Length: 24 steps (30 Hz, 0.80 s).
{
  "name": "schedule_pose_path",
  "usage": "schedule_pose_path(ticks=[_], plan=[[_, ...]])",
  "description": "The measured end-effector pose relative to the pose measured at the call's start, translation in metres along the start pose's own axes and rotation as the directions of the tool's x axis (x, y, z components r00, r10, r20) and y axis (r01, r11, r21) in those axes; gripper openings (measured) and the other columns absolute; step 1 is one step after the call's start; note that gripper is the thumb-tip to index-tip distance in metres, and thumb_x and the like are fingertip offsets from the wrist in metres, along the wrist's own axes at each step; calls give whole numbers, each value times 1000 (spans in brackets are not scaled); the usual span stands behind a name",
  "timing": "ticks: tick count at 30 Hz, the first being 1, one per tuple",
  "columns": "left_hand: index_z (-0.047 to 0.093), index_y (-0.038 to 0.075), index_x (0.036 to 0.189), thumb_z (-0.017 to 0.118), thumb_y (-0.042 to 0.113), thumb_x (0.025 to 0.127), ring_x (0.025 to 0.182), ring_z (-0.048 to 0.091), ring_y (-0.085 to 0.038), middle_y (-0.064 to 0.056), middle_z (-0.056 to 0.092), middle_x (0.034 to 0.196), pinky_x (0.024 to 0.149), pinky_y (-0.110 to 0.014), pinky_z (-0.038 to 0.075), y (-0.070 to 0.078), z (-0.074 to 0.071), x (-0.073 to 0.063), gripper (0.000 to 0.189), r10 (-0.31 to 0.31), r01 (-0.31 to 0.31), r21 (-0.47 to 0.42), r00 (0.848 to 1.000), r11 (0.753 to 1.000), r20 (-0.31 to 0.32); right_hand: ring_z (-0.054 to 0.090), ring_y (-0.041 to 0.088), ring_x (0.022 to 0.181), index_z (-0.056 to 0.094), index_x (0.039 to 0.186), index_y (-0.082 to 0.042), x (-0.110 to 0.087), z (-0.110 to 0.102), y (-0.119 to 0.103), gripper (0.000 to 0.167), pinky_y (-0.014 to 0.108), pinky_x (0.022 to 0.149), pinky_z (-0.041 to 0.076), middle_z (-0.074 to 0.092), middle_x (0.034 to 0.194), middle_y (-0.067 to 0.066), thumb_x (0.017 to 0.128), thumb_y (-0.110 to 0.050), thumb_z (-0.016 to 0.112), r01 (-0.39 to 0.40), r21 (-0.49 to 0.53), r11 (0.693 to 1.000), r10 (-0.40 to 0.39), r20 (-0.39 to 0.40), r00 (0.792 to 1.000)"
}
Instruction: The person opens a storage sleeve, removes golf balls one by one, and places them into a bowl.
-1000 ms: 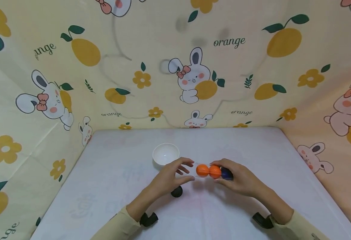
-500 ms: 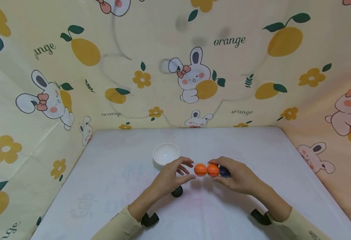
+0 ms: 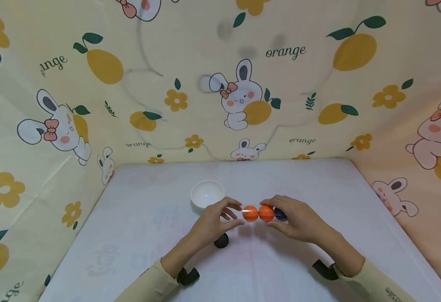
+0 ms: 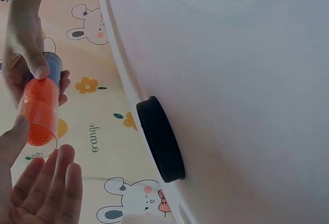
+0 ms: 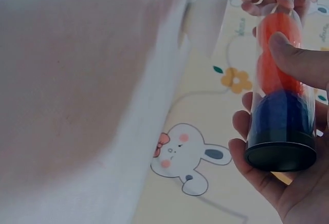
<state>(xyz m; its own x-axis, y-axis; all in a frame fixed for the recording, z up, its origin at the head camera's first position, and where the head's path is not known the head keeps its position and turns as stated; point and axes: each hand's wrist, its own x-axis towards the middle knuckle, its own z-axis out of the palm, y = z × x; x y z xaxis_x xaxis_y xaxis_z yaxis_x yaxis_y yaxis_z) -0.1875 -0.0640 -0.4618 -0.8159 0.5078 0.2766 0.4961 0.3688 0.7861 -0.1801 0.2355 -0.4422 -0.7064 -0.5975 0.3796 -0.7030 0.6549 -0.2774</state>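
Note:
My right hand [image 3: 299,220] grips a clear plastic tube [image 5: 260,116], fingers and thumb wrapped round its side. Two orange balls [image 3: 250,213] and a dark blue ball [image 3: 280,214] sit in a row inside it. A black cap [image 5: 281,154] closes the blue end. At the other end, the rim looks uncovered in the left wrist view. There my left hand [image 3: 211,222] is held with fingers spread and thumb apart, close around the rim; whether it touches is hard to tell. Below the left hand, a round black lid [image 4: 160,139] stands on the white table.
A white bowl [image 3: 207,195] stands on the table [image 3: 149,235] behind my left hand. Printed cloth [image 3: 190,50] with rabbits and oranges walls in the back and both sides. Black wrist mounts [image 3: 188,277] sit at both sleeves.
My right hand has shifted slightly left with the tube, bringing its orange-ball end nearer my left hand. The left hand, bowl and black lid look almost still.

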Motion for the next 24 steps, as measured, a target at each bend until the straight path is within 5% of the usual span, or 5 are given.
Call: schedule_pose_path(ticks=[15, 24], plan=[[64, 17, 132, 87, 22, 93, 96, 73, -6, 2, 75, 123, 92, -39, 63, 0, 0, 1, 45, -18, 18, -4, 1000, 1000, 13, 64, 8, 93, 72, 131, -16, 2, -3, -2, 53, 36, 80, 62, 69, 110, -7, 85, -32, 93, 30, -59, 998, -30, 6, 1000], [63, 8, 135, 86, 20, 94, 96, 73, -7, -10, 74, 128, 92, -43, 63, 1, -1, 2, 49, -36, 37, -23, 999, 999, 27, 65, 9, 92, 72, 130, -14, 5, -6, -4, 54, 36, 80, 63, 71, 110, -5, 84, -31, 94, 33, -66, 997, -33, 6, 999]])
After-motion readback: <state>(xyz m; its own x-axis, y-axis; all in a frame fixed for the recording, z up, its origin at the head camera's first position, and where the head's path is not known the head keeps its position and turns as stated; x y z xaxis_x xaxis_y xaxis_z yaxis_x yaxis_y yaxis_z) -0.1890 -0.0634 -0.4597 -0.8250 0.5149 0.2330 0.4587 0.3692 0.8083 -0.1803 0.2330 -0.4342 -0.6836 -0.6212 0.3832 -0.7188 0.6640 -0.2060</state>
